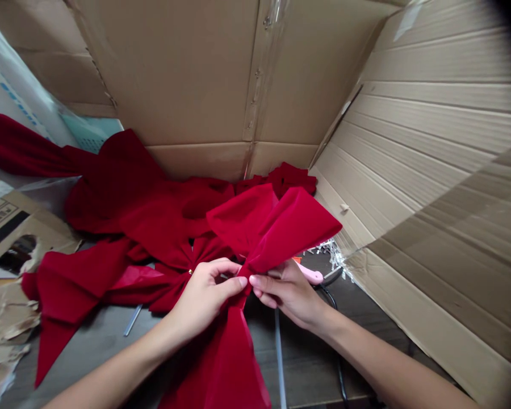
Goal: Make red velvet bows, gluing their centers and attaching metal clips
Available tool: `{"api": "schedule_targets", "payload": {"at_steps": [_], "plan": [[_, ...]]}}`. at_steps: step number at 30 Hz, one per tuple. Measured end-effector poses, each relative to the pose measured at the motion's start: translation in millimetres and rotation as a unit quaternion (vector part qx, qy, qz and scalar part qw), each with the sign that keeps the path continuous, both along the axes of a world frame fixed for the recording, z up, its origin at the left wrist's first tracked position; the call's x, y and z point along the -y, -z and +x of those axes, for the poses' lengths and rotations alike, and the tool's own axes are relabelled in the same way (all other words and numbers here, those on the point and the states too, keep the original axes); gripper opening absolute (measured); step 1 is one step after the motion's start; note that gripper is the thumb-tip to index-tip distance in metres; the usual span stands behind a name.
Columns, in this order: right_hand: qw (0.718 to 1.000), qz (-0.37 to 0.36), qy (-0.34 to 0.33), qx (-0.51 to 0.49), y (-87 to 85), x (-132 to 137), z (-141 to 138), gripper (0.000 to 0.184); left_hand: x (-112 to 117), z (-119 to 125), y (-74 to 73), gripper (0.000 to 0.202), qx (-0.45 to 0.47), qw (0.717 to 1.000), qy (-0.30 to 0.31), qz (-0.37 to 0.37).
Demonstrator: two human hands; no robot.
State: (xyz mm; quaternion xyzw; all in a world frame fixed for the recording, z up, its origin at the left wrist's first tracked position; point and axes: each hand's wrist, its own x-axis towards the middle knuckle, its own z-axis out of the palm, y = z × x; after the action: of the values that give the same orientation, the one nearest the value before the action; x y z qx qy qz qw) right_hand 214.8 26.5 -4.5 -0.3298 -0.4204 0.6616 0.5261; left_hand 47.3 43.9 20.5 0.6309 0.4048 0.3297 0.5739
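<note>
A red velvet bow is gathered at its middle between my two hands. My left hand pinches the gather from the left, thumb against the fabric. From the other side my right hand grips the same spot, its thumb tip almost meeting the left one. The loops fan out above the hands, and a long red tail hangs below. A thin pale strip runs down beneath my right hand; where its upper end goes is hidden.
More red velvet bows lie heaped behind and to the left. Cardboard walls enclose the back and right. A clear stick lies on the dark table. Near my right hand are a pink handle, a black cable and whitish scraps.
</note>
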Motion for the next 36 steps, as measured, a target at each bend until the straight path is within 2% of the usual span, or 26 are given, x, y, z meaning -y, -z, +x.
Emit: {"api": "schedule_targets", "payload": {"at_steps": [2, 4, 10, 14, 18, 23, 28, 33, 36], "plan": [[1.000, -0.005, -0.006, -0.011, -0.4, -1.0, 1.7, 0.027, 0.4, -0.1, 0.1, 0.018, 0.030, 0.997, -0.005, -0.066], [1.000, -0.005, -0.004, -0.017, -0.6, -1.7, 2.9, 0.029, 0.5, 0.1, 0.0, 0.021, 0.050, 0.994, -0.017, -0.098], [0.999, 0.024, 0.024, 0.009, 2.2, -1.7, 1.9, 0.038, 1.7, 3.3, -0.1, 0.023, 0.072, 0.989, -0.064, -0.112], [0.994, 0.031, 0.031, 0.104, 3.6, 0.2, 2.3, 0.034, 5.6, 5.5, 3.0, 0.025, 0.098, 0.984, -0.072, -0.131], [0.987, 0.037, 0.042, 0.152, -2.9, 0.6, 6.6, 0.034, 8.2, 6.1, 1.9, 0.025, 0.158, 0.975, -0.045, -0.149], [0.973, 0.108, 0.089, 0.183, -11.4, -0.4, 9.9, 0.031, 7.8, 6.2, -0.5, 0.023, 0.244, 0.942, 0.001, -0.229], [0.973, 0.116, 0.099, 0.173, -7.6, 2.7, 7.6, 0.026, 8.3, 4.1, 5.3, 0.022, 0.265, 0.930, -0.017, -0.256], [0.978, 0.113, 0.054, 0.167, -9.9, 5.2, 11.5, 0.025, 12.5, 0.9, 6.5, 0.031, 0.280, 0.896, 0.086, -0.334], [0.976, 0.133, 0.006, 0.175, -13.9, 3.9, 15.8, 0.024, 13.9, 0.7, 4.2, 0.034, 0.279, 0.896, 0.104, -0.329]]}}
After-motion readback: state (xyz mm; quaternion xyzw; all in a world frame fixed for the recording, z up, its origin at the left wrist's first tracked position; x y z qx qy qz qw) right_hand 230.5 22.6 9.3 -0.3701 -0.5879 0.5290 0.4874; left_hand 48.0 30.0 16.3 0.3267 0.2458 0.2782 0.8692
